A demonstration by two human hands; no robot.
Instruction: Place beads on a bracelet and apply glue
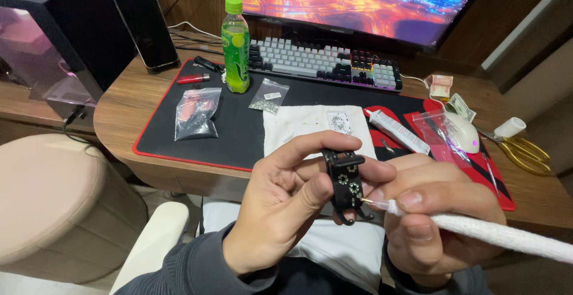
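Head view: left hand [286, 202] fingers pinch a black clip [346, 184] upright, near, above the lap; right hand [433, 217] fingers grasp a white tool [495, 232], tip touching the clip's right side

A home computer desk used as a hobby bench: at twelve o'clock a monitor [364, 2] glows above a keyboard [325, 62], at ten a phone [145, 26] leans, and a black desk mat [239, 134] holds small bags, scissors [525, 151] and a mouse [462, 131].
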